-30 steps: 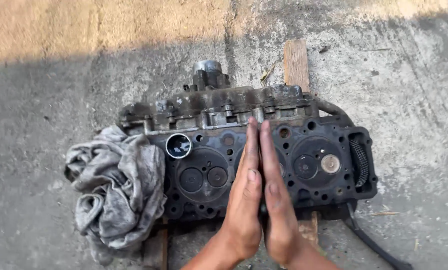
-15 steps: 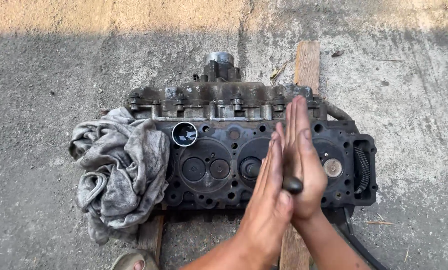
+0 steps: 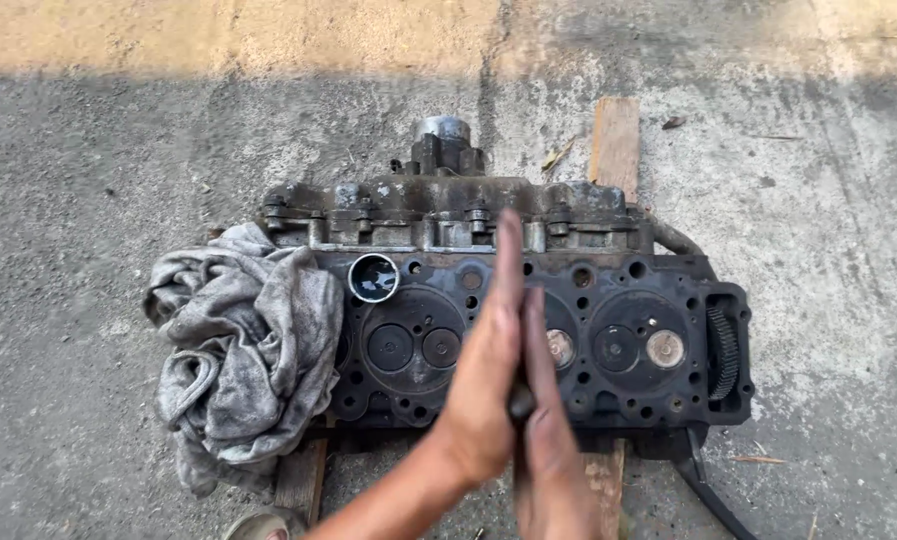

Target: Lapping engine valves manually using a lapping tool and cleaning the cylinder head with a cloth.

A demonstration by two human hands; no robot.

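A dirty black cylinder head (image 3: 628, 290) lies face up on the concrete, showing round combustion recesses with valves (image 3: 665, 348). My two hands are pressed flat, palm to palm, above its middle recess, with a thin dark rod (image 3: 520, 402) clamped upright between them. My left hand (image 3: 483, 375) is pushed forward, fingertips reaching the head's far edge. My right hand (image 3: 548, 455) is drawn back toward me. The rod's lower end is hidden behind my hands.
A crumpled grey rag (image 3: 238, 350) lies over the head's left end. A small round tin (image 3: 373, 277) sits on the head near the rag. Wooden planks (image 3: 613, 140) lie under the head. A dark cable (image 3: 708, 495) trails off at the lower right.
My palms have slid against each other: the left hand went forward, the right hand came back. The view shifted, so the head sits more centred.
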